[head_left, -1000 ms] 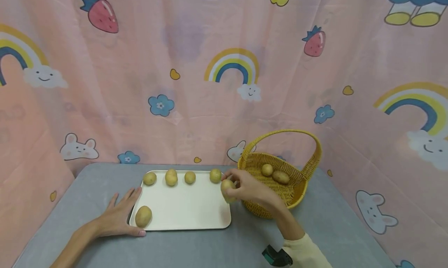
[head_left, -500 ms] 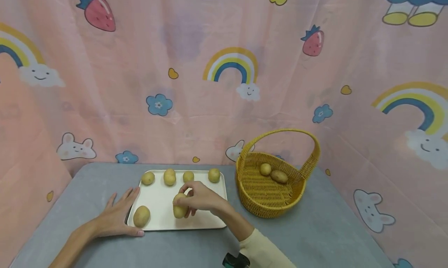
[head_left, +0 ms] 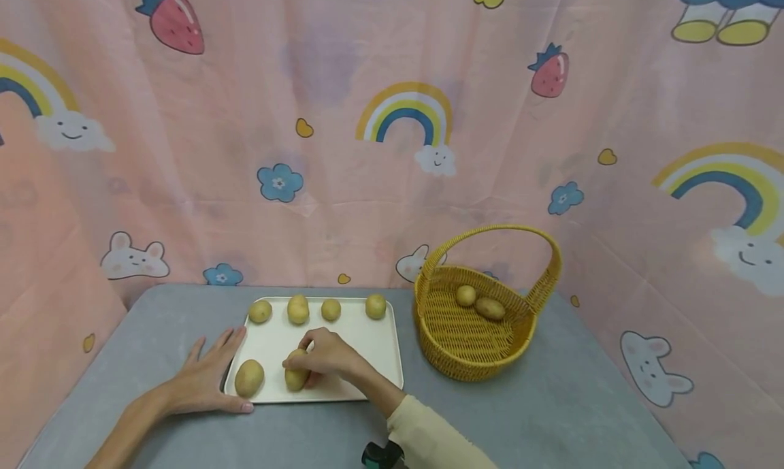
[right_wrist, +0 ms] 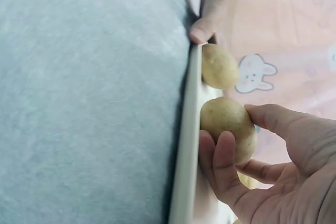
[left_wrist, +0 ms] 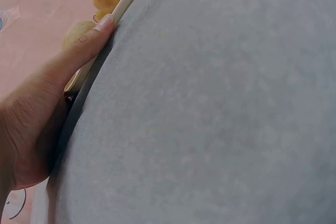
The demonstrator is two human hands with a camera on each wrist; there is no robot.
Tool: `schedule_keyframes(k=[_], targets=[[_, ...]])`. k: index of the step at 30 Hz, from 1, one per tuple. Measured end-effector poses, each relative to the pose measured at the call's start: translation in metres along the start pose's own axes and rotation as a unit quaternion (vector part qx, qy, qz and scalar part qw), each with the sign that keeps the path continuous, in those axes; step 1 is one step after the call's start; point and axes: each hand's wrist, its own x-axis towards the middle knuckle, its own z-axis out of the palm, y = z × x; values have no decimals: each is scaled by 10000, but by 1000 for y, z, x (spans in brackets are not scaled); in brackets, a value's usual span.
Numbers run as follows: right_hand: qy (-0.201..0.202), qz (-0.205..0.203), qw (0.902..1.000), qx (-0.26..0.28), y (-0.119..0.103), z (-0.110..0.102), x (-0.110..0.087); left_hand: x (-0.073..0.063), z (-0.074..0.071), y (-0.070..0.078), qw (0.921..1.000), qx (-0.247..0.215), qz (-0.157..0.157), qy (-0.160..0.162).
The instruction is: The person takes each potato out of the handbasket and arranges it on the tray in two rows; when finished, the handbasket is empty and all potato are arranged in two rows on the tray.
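Over the front part of a white tray (head_left: 349, 377), my right hand (head_left: 331, 355) grips a potato (head_left: 296, 374) between thumb and fingers. In the right wrist view this potato (right_wrist: 227, 121) is low over the tray; whether it touches the surface I cannot tell. My left hand (head_left: 205, 379) lies spread along the tray's left edge, its thumb at the front corner. Beside that hand sits another potato (head_left: 249, 378) in the front left corner. Along the tray's back edge several potatoes stand in a row, among them one at the left (head_left: 260, 311) and one at the right (head_left: 376, 306).
A yellow woven basket (head_left: 429, 343) with a tall arched handle stands right of the tray and holds 2 potatoes (head_left: 489, 309). The grey table (head_left: 551, 401) meets a pink patterned curtain (head_left: 343, 224) at the back and sides.
My right hand has carried the potato from beside the basket leftward over the tray, to the right of the front left potato. My left hand has stayed at the tray's edge.
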Motion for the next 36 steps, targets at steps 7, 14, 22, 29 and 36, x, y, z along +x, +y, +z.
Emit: schedule_keyframes(k=[7, 14, 22, 29, 36], targets=[[-47, -62, 9978, -653, -3, 0, 0, 0, 1, -2, 10000, -9, -51, -64], [-199, 47, 9941, -1064, -10, -1, -1, 0, 0, -3, 9999, -69, -56, -69], [-241, 82, 9929, -1162, -13, -4, -3, 1, -1, 0, 9999, -56, -82, -118], [-250, -59, 9948, -981, -16, -21, -15, 1, 0, -1, 10000, -40, -11, -69], [-206, -239, 9954, -902, -19, -42, -30, 0, 0, -1, 10000, 41, 38, 9]])
